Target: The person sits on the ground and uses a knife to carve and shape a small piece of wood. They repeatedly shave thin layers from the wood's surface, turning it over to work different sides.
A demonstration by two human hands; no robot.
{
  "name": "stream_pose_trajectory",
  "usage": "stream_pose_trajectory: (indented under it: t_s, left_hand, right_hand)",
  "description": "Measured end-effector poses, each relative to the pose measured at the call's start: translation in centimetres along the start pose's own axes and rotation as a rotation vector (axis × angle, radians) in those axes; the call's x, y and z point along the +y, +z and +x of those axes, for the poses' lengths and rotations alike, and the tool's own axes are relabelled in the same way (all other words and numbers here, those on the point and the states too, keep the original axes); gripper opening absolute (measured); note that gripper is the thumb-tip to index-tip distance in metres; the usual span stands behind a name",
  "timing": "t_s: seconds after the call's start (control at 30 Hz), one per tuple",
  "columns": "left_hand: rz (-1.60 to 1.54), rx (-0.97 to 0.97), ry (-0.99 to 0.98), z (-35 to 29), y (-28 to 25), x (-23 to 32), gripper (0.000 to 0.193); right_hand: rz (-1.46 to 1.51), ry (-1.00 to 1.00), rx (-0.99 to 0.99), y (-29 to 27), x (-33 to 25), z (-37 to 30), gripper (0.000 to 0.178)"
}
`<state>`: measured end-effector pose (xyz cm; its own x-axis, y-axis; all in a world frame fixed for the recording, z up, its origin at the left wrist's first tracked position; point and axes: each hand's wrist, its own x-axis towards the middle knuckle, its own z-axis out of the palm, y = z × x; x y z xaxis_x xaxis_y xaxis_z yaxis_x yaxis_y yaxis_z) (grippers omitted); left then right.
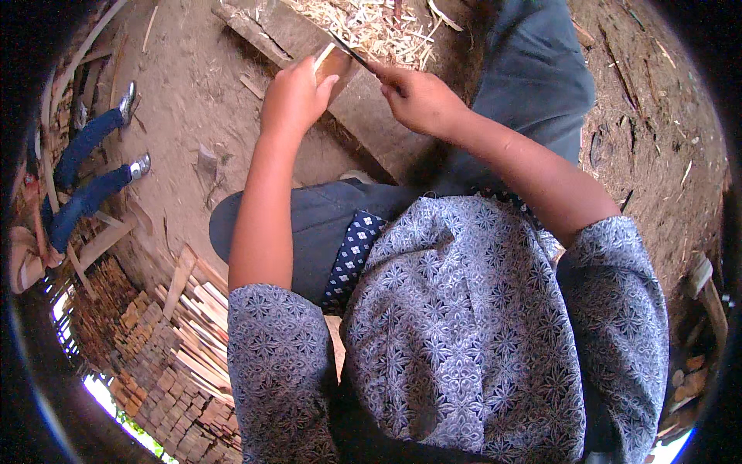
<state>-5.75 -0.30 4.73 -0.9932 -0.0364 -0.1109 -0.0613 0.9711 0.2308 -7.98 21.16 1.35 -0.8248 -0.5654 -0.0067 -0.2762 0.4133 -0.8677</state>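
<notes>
My left hand point(294, 93) is closed around a piece of wood point(337, 65), its thumb along the near side and a pale cut edge showing at the far end. In my right hand point(421, 99) is a knife point(352, 52), the fingers wrapped round its handle. The dark blade slants up and left across the far part of the wood; whether it touches is too fine to tell. Beneath both hands lies a thick wooden plank point(371, 127), running from the upper left toward my legs.
Wood shavings point(386, 35) are heaped beyond the plank. My trousered legs point(533, 85) lie to the right and below the hands. At far left, another person's jeans-clad legs point(89, 147) stretch over the dirt floor. Pale wooden strips point(205, 332) and stacked wood blocks point(166, 410) fill the lower left.
</notes>
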Motion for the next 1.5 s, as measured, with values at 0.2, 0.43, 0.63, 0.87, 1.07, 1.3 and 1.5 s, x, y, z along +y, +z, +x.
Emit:
stream_pose_trajectory:
  t_s: [0.2,0.43,0.63,0.87,1.07,1.3,1.5]
  left_hand:
    - [0.042,0.002,0.009,-0.4,0.0,0.0,0.033]
    - [0.037,0.012,0.005,-0.1,0.0,-0.3,0.032]
    - [0.009,0.051,0.064,-0.3,0.2,-0.5,0.033]
    - [0.027,0.023,0.023,-0.1,0.6,-0.6,0.033]
    - [-0.002,0.037,0.044,-0.1,0.3,-0.6,0.034]
    - [0.047,0.040,0.035,-0.5,0.6,-0.7,0.041]
    - [0.094,0.015,-0.017,-0.8,0.5,0.7,0.038]
  right_hand:
    - [0.262,-0.098,0.280,-0.3,-2.4,0.3,0.045]
    - [0.223,-0.037,0.174,-0.7,-2.4,0.6,0.045]
    - [0.042,-0.019,0.063,-0.6,-1.5,0.7,0.048]
    - [-0.124,0.110,-0.186,-0.5,0.0,0.6,0.048]
    - [0.110,0.008,0.057,0.1,-1.2,0.3,0.047]
    - [0.325,-0.181,0.284,-0.1,-0.4,1.0,0.048]
    - [-0.110,0.160,-0.327,-1.5,3.4,0.6,0.047]
